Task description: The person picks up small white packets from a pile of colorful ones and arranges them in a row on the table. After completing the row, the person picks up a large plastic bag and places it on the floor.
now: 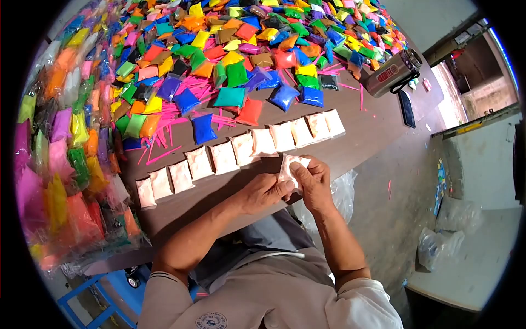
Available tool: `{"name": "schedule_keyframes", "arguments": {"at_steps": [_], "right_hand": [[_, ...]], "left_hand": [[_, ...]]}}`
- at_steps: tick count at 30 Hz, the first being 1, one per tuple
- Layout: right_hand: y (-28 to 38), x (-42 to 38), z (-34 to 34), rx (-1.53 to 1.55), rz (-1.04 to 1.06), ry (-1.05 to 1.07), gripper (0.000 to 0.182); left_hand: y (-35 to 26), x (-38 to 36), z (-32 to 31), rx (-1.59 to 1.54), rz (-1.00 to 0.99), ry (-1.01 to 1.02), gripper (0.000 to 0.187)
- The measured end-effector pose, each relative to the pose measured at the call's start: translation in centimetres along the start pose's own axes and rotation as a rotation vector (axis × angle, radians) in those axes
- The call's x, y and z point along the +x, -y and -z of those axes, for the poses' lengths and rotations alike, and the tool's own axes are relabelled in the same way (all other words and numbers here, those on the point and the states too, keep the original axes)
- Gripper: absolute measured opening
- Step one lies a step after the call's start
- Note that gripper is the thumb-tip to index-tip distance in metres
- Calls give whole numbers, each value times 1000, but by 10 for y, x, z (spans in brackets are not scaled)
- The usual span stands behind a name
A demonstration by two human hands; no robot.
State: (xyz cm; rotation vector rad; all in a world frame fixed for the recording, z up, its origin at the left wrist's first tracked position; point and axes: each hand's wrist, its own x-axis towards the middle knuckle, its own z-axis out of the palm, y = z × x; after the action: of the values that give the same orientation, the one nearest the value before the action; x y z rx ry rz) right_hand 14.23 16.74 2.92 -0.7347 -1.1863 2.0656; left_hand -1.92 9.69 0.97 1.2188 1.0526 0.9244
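Between my hands, just off the table's near edge, is a small pale pink packet [286, 163]. My left hand [268, 192] pinches its lower left side, thumb on top. On its right side, my right hand [312, 181] grips it with the thumb pressed on the face; the fingers behind are partly hidden. A slanting row of several similar pale packets [223, 157] lies on the brown table [213, 192] just beyond my hands, side by side.
A large heap of colourful packets [237, 74] covers the far table, with pink plastic strips [186, 96] among them. Bagged packets [66, 164] are stacked at left. A steel flask [392, 74] and a dark phone [406, 108] lie at right. Clear plastic bags [441, 247] lie lower right.
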Motion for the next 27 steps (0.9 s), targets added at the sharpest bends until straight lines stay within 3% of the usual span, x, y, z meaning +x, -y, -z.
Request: {"name": "schedule_keyframes", "arguments": {"at_steps": [8,17,20,23,27], "right_hand": [[-4,-3,8,-32,-62,2,19],[2,4,-1,55,-62,-35,18],[-5,5,4,65,-53,-50,19],[-4,4,0,66,-35,-63,21],[6,8,-8,10,-84,-67,17]], "left_hand": [[3,0,-3,36,-59,-33,45],[13,3,3,-3,43,50,42],[15,3,-3,63,-92,-5,41],[6,2,-5,68,-93,-11,42],[0,0,2,45,13,37,44]]}}
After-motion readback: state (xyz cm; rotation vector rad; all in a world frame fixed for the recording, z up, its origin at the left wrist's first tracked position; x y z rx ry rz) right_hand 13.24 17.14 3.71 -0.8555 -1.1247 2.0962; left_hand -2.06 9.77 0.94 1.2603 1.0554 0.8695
